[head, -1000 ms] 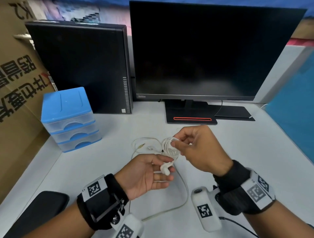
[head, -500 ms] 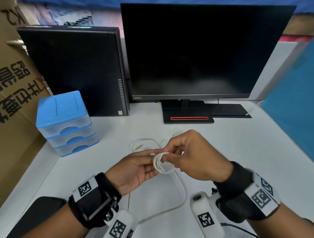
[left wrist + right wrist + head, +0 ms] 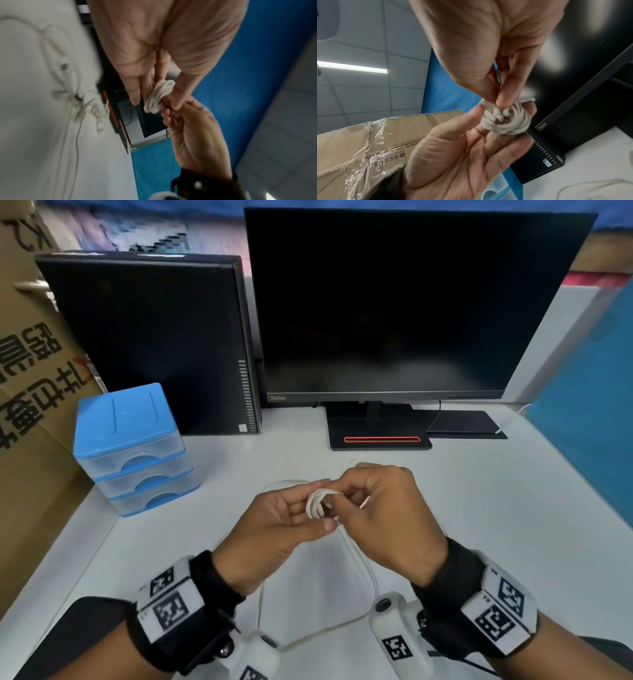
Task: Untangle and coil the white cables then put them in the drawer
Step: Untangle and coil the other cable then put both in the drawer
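Observation:
A small white cable coil (image 3: pixel 318 503) (image 3: pixel 158 96) (image 3: pixel 505 120) hangs above the desk between both hands. My left hand (image 3: pixel 301 508) holds it between thumb and fingers. My right hand (image 3: pixel 337 499) pinches the coil's top with thumb and forefinger (image 3: pixel 505 97). A loose white cable (image 3: pixel 363 573) trails from the coil onto the desk toward me. More tangled white cable with earbuds (image 3: pixel 85 108) lies on the desk behind the hands. The blue drawer unit (image 3: pixel 132 450) stands at the left, all its drawers closed.
A black computer case (image 3: pixel 154 344) and a black monitor (image 3: pixel 394 302) stand at the back. A cardboard box (image 3: pixel 30 378) is on the left, a blue partition (image 3: pixel 589 440) on the right. A dark object (image 3: pixel 68 638) lies at the near left edge.
The earbud has left my left hand. The loose windings have drawn into a tight little coil, and both hands have closed in on it from either side.

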{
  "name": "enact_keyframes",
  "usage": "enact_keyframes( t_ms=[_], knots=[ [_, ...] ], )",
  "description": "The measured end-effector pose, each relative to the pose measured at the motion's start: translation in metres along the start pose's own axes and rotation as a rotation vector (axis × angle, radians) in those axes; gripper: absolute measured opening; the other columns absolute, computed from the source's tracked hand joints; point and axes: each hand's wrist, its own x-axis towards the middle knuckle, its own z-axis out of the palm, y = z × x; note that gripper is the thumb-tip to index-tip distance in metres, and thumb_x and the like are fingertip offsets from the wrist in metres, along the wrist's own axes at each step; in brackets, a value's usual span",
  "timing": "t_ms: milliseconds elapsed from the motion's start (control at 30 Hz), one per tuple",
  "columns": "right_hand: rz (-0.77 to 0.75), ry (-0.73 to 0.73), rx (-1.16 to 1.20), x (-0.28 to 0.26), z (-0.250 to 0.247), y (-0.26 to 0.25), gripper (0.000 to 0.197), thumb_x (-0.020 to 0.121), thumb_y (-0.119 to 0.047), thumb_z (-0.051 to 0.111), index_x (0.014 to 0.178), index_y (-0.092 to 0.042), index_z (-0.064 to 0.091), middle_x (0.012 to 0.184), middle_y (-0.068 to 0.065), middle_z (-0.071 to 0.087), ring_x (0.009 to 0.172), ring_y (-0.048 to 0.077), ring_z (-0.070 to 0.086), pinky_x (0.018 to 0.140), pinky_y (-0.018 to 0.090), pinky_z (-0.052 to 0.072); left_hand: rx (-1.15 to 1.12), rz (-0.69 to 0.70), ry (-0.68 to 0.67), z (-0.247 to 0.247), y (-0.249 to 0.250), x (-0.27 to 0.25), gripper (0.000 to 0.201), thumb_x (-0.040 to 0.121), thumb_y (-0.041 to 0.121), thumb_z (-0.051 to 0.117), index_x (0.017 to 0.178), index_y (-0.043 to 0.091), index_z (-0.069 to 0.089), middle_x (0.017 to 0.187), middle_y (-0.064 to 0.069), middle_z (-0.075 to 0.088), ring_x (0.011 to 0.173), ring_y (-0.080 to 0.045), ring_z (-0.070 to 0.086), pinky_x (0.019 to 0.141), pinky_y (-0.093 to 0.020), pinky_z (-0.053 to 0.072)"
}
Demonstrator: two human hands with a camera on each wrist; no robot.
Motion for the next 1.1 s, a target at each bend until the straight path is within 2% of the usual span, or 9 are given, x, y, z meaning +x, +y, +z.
enact_keyframes(
  t_ms=[100,233,367,433,500,600,700,867,1100],
  knots=[
    [-0.177,0.202,0.1,-0.002,-0.003,-0.011,0.014,0.082,-0.006,0.071,0.087,-0.015,0.079,0.073,-0.004,0.067,0.065,0.011,0.064,0.057,0.026,0.054,0.224,0.273,0.172,0.014,0.021,-0.009,0.039,0.086,-0.01,0.064,0.116,0.013,0.066,0.109,-0.002,0.075,0.104,-0.02,0.071,0.087,-0.022,0.054],
    [-0.513,0.395,0.191,-0.014,-0.017,-0.036,0.019,0.08,0.013,0.071,0.094,0.001,0.076,0.086,0.009,0.07,0.076,0.012,0.067,0.063,0.021,0.053,0.609,0.774,0.231,0.021,0.058,-0.031,0.047,0.08,-0.011,0.066,0.112,0.023,0.063,0.11,0.014,0.071,0.106,-0.009,0.068,0.09,-0.022,0.052],
    [-0.644,0.499,0.162,-0.021,-0.016,-0.043,0.028,0.074,0.016,0.073,0.099,0.006,0.068,0.09,0.015,0.071,0.082,0.017,0.07,0.067,0.025,0.055,0.696,0.985,0.264,0.023,0.066,-0.041,0.038,0.077,-0.009,0.068,0.103,0.019,0.067,0.108,0.008,0.073,0.107,-0.01,0.068,0.096,-0.033,0.052],
    [-0.635,0.505,0.188,-0.019,-0.014,-0.039,0.031,0.073,0.018,0.072,0.1,0.004,0.068,0.092,0.015,0.07,0.085,0.016,0.07,0.07,0.023,0.055,0.739,1.01,0.252,0.02,0.066,-0.04,0.037,0.077,-0.014,0.065,0.096,0.017,0.073,0.106,-0.001,0.073,0.108,-0.015,0.068,0.093,-0.033,0.052],
    [-0.603,0.486,0.206,-0.015,-0.012,-0.033,0.03,0.073,0.019,0.071,0.098,0.002,0.07,0.093,0.013,0.07,0.087,0.014,0.07,0.072,0.023,0.055,0.8,0.998,0.271,0.016,0.066,-0.036,0.038,0.079,-0.015,0.061,0.104,0.012,0.07,0.106,-0.005,0.068,0.107,-0.017,0.065,0.09,-0.029,0.05],
    [-0.548,0.441,0.209,-0.009,-0.009,-0.025,0.027,0.075,0.019,0.07,0.095,0.002,0.074,0.093,0.01,0.07,0.086,0.011,0.069,0.068,0.021,0.055,0.895,0.968,0.28,0.01,0.064,-0.029,0.038,0.083,-0.012,0.059,0.112,0.011,0.069,0.102,-0.004,0.065,0.102,-0.016,0.063,0.086,-0.025,0.049],
    [-0.479,0.381,0.21,-0.005,-0.007,-0.019,0.025,0.077,0.018,0.067,0.094,0.0,0.075,0.091,0.009,0.071,0.085,0.006,0.067,0.068,0.014,0.052,0.882,0.884,0.314,0.004,0.058,-0.021,0.025,0.086,-0.004,0.061,0.105,0.011,0.068,0.099,0.003,0.068,0.098,-0.01,0.064,0.086,-0.022,0.049],
    [-0.313,0.29,0.299,0.0,-0.008,-0.015,0.029,0.081,0.015,0.065,0.096,-0.008,0.077,0.087,0.006,0.069,0.074,0.013,0.069,0.058,0.029,0.059,0.951,0.8,0.252,-0.004,0.054,-0.014,0.014,0.092,0.009,0.059,0.103,0.014,0.067,0.099,0.008,0.063,0.099,-0.009,0.059,0.087,-0.02,0.045],
    [0.013,-0.165,0.508,0.01,-0.025,-0.017,0.031,0.084,0.009,0.068,0.08,-0.021,0.076,0.077,-0.005,0.068,0.069,0.021,0.074,0.059,0.029,0.06,0.792,0.666,0.243,-0.004,0.047,-0.011,0.02,0.095,0.013,0.054,0.103,0.026,0.067,0.095,0.014,0.065,0.093,-0.01,0.063,0.081,-0.014,0.046]
  ],
)
